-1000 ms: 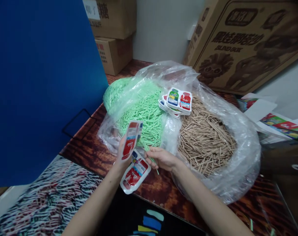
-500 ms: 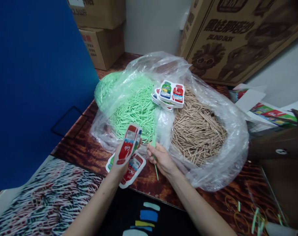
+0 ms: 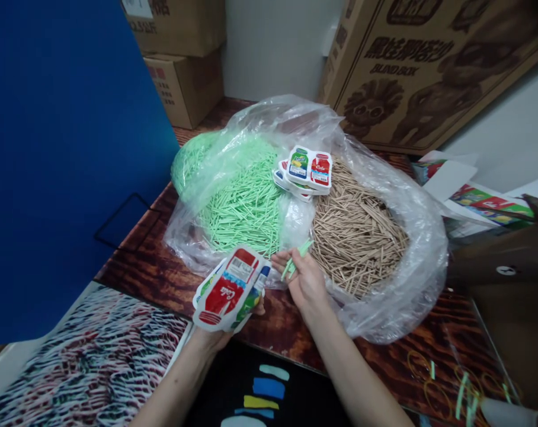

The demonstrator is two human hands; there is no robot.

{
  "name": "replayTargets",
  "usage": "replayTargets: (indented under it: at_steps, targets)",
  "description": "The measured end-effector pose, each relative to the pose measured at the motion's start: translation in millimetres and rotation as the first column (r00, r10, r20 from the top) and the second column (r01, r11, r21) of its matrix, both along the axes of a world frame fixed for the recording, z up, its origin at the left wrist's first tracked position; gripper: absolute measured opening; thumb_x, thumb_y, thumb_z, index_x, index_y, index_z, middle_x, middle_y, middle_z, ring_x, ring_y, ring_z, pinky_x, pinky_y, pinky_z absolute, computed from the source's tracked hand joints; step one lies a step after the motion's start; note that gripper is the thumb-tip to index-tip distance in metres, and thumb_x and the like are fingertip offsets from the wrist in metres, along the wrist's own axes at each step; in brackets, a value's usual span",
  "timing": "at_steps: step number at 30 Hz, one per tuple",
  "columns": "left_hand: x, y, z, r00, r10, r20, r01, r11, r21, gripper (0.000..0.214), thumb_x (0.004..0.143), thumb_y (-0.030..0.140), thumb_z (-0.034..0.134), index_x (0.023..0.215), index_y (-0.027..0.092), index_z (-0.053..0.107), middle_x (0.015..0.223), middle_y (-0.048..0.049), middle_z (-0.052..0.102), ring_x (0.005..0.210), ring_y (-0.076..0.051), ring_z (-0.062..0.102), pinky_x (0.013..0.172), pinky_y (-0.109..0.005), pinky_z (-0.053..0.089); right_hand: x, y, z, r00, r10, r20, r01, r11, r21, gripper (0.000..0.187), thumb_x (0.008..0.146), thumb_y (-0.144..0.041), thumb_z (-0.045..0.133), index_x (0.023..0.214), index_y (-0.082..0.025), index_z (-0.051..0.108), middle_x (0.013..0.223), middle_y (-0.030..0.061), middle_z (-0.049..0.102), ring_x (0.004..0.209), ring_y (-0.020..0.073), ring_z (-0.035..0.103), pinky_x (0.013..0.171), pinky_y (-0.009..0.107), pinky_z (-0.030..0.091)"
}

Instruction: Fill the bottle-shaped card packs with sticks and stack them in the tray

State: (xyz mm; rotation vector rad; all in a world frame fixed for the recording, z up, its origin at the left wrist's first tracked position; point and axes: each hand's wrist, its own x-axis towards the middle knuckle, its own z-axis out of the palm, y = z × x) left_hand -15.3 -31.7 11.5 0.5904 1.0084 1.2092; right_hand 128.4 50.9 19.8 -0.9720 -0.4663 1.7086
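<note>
My left hand (image 3: 215, 335) grips a stack of bottle-shaped packets (image 3: 227, 290) printed red, white and green, held low over the table's near edge; the packets hide most of the hand. My right hand (image 3: 302, 279) is closed on a few green sticks (image 3: 295, 259), at the front rim of a clear plastic bag (image 3: 422, 249). The bag holds a heap of green sticks (image 3: 245, 204) on the left and a heap of brown sticks (image 3: 355, 234) on the right. More bottle-shaped packets (image 3: 307, 169) lie on top, between the two heaps.
A blue board (image 3: 60, 148) stands at the left. Cardboard boxes (image 3: 429, 65) lean at the back and far left (image 3: 180, 59). Printed sheets (image 3: 486, 198) lie at the right. Rubber bands and stray green sticks (image 3: 460, 391) lie on the dark wooden table (image 3: 135, 261). A patterned cloth (image 3: 86, 362) covers the near left.
My left hand lowered and tilted the packets toward me. My right hand moved right toward the brown heap, turning its green sticks from pointing down to pointing up and right.
</note>
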Motion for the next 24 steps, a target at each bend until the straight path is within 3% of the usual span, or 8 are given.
replayTargets:
  at_steps: [4, 7, 11, 15, 17, 19, 21, 24]
  targets:
    - [3.8, 10.5, -1.4, 0.980, 0.055, 0.189, -0.029, 0.990, -0.141, 0.028, 0.055, 0.033, 0.081, 0.074, 0.016, 0.070, 0.067, -0.0059, 0.069, 0.065, -0.022, 0.065, 0.065, -0.037, 0.057, -14.9, -25.5, 0.5, 0.980, 0.191, -0.053, -0.194, 0.979, -0.064, 0.030, 0.072, -0.040, 0.073, 0.085, -0.022, 0.053, 0.057, -0.0044, 0.057, 0.045, 0.0116, 0.051, 0.038, 0.023, 0.039]
    - [12.9, 10.9, -2.1, 0.978, 0.116, 0.174, -0.077, 0.974, -0.214, 0.026, 0.057, 0.036, 0.079, 0.071, 0.016, 0.069, 0.062, -0.0052, 0.068, 0.070, -0.024, 0.067, 0.066, -0.037, 0.057, -24.3, -39.3, -3.7, 0.978, 0.206, -0.037, -0.208, 0.974, -0.086, 0.026, 0.074, -0.040, 0.070, 0.085, -0.023, 0.053, 0.052, -0.0059, 0.054, 0.040, 0.0101, 0.045, 0.034, 0.021, 0.032]
    - [15.5, 5.1, 5.9, 0.982, 0.111, 0.154, -0.075, 0.972, -0.223, 0.029, 0.061, 0.042, 0.076, 0.072, 0.016, 0.070, 0.067, -0.0075, 0.070, 0.078, -0.028, 0.068, 0.067, -0.036, 0.056, -25.3, -38.4, -14.7, 0.974, 0.227, -0.019, -0.227, 0.961, -0.161, 0.022, 0.069, -0.031, 0.071, 0.074, -0.022, 0.051, 0.043, -0.0092, 0.045, 0.034, 0.0073, 0.034, 0.031, 0.019, 0.023]
    - [-4.7, 0.0, 10.5, 0.995, 0.007, 0.100, 0.018, 0.969, -0.245, 0.030, 0.057, 0.039, 0.079, 0.074, 0.015, 0.072, 0.062, -0.0056, 0.069, 0.064, -0.023, 0.067, 0.055, -0.029, 0.053, -14.6, -32.7, -18.4, 0.983, 0.181, -0.023, -0.182, 0.980, -0.080, 0.020, 0.068, -0.028, 0.072, 0.076, -0.020, 0.056, 0.056, -0.0050, 0.056, 0.049, 0.0110, 0.050, 0.044, 0.022, 0.040]
    - [-20.3, -1.9, 7.9, 0.998, -0.005, 0.057, 0.021, 0.962, -0.272, 0.032, 0.054, 0.037, 0.081, 0.074, 0.014, 0.072, 0.057, -0.0040, 0.068, 0.051, -0.019, 0.063, 0.046, -0.025, 0.049, -5.6, -35.9, -18.1, 0.990, 0.125, 0.060, -0.127, 0.992, 0.027, 0.019, 0.073, -0.032, 0.069, 0.082, -0.019, 0.058, 0.066, -0.0025, 0.061, 0.062, 0.0134, 0.056, 0.060, 0.026, 0.047]
    - [-34.6, -3.2, 3.3, 0.998, 0.058, 0.034, -0.046, 0.957, -0.286, 0.033, 0.050, 0.034, 0.084, 0.072, 0.014, 0.071, 0.057, -0.0034, 0.068, 0.047, -0.017, 0.061, 0.046, -0.025, 0.049, 4.0, -43.9, -19.5, 0.963, 0.106, 0.246, -0.149, 0.976, 0.161, 0.016, 0.081, -0.034, 0.062, 0.085, -0.019, 0.059, 0.072, -0.0010, 0.063, 0.073, 0.0151, 0.058, 0.073, 0.028, 0.046]
    - [-44.1, -3.1, -0.7, 0.986, 0.168, 0.025, -0.154, 0.948, -0.278, 0.032, 0.049, 0.033, 0.084, 0.070, 0.014, 0.070, 0.059, -0.0031, 0.069, 0.050, -0.017, 0.063, 0.051, -0.026, 0.052, 12.1, -54.0, -23.7, 0.878, 0.100, 0.469, -0.245, 0.934, 0.261, 0.014, 0.087, -0.033, 0.057, 0.087, -0.020, 0.061, 0.078, 0.0003, 0.064, 0.079, 0.0161, 0.058, 0.078, 0.029, 0.043]
    - [-47.6, 1.5, -1.6, 0.965, 0.262, 0.020, -0.250, 0.939, -0.238, 0.029, 0.052, 0.030, 0.084, 0.069, 0.015, 0.067, 0.060, -0.0015, 0.069, 0.051, -0.015, 0.063, 0.051, -0.024, 0.052, 18.3, -67.0, -33.5, 0.733, 0.090, 0.675, -0.373, 0.883, 0.287, 0.013, 0.089, -0.029, 0.053, 0.089, -0.020, 0.063, 0.084, 0.0020, 0.064, 0.083, 0.0174, 0.057, 0.079, 0.029, 0.042]
